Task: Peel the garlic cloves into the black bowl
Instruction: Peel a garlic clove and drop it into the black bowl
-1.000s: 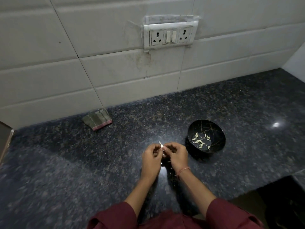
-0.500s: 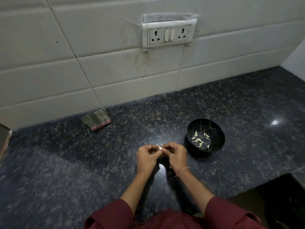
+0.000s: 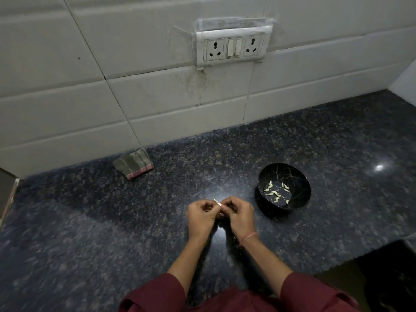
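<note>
The left hand (image 3: 201,216) and right hand (image 3: 240,215) meet fingertip to fingertip low over the near middle of the dark speckled granite tabletop (image 3: 101,226). Both have curled fingers pinching one small pale garlic clove (image 3: 217,202), whose end sticks out between them. A thin pink thread band (image 3: 249,237) circles the right wrist, and maroon sleeves (image 3: 155,293) cover both forearms nearer the camera. Just right of the hands and slightly farther stands the round black bowl (image 3: 298,179), holding a scatter of peeled whitish cloves (image 3: 275,192). Far left, near the white tiled wall (image 3: 90,97), lies a folded grey-green cloth with a pink edge (image 3: 133,164). A white socket and switch plate (image 3: 234,47) is mounted on the wall.
</note>
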